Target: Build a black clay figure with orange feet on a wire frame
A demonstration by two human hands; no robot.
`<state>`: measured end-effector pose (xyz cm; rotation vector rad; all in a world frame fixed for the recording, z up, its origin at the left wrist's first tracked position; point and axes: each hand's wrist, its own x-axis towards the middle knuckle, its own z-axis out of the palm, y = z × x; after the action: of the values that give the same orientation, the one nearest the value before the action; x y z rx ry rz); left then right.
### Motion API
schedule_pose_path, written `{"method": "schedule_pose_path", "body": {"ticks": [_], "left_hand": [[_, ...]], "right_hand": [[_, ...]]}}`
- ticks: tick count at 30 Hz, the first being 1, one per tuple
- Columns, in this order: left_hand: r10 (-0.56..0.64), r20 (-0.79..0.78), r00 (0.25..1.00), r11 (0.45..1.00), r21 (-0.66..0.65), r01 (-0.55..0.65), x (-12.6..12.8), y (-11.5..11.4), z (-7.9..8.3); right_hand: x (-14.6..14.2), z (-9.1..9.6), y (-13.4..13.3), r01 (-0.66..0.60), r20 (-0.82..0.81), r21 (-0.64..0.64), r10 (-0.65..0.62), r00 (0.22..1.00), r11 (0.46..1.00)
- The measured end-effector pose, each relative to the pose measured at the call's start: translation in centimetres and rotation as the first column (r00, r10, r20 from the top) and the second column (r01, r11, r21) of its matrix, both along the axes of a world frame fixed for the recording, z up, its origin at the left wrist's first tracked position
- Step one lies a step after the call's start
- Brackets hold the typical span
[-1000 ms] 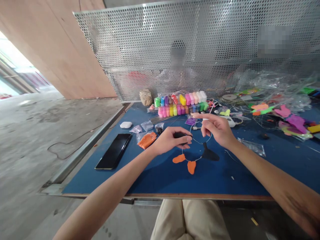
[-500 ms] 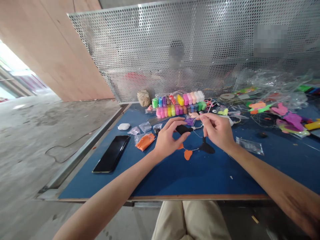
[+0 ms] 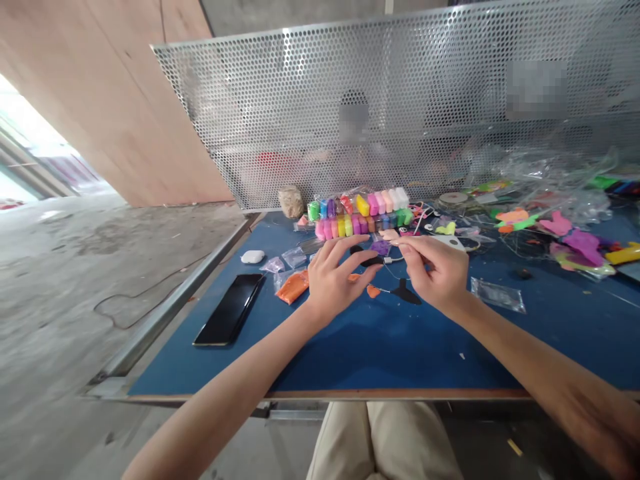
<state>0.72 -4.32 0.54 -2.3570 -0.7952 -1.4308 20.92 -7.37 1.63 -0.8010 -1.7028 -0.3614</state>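
Note:
My left hand (image 3: 336,277) curls its fingers and thumb around a flat black piece (image 3: 371,261), apparently soft clay, at the middle of the table. A white connector (image 3: 387,261) with a thin pale cord meets that piece's right end. My right hand (image 3: 440,270) is closed in a pinch on what looks like a thin wire, its tip mostly hidden by the fingers. Below and between the hands hangs a second black piece, fin-shaped (image 3: 406,293), joined by thin wire to a small orange piece (image 3: 373,291). More orange shows beside my left fingers.
A black phone (image 3: 229,310), a white earbud case (image 3: 253,257) and an orange clay packet (image 3: 293,287) lie left. Behind are coloured clay packs (image 3: 345,227), a stone (image 3: 291,201) and a perforated metal panel (image 3: 310,100). Coloured shapes (image 3: 580,240) and clear plastic bags clutter the right.
The hanging black and orange pieces have swung up slightly and the orange one to the left. My right fingers have shifted a little; both hands keep their grip. The camera view has tilted slightly.

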Motion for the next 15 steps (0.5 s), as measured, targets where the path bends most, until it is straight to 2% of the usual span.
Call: {"method": "schedule_pose_path", "body": {"ticks": [4,7,10,15], "left_hand": [[-0.032,-0.082,0.996,0.999,-0.033,0.03,-0.2,0.3,0.3],[-0.15,-0.131,0.98,0.987,-0.085,0.14,-0.4,0.6,0.5],[-0.258,-0.115,0.959,0.958,-0.155,0.239,-0.5,0.6,0.5],[-0.343,-0.096,0.935,0.915,-0.259,0.309,-0.4,0.0,0.7]], "right_hand": [[0.4,-0.5,0.1,0.004,0.114,0.088,-0.014,0.993,0.996],[0.9,-0.9,0.3,-0.003,0.222,0.161,-0.033,0.974,0.987],[1.4,-0.9,0.2,-0.017,0.297,0.221,-0.05,0.954,0.975],[1.3,-0.8,-0.2,-0.058,0.343,0.238,-0.028,0.939,0.97]]}}
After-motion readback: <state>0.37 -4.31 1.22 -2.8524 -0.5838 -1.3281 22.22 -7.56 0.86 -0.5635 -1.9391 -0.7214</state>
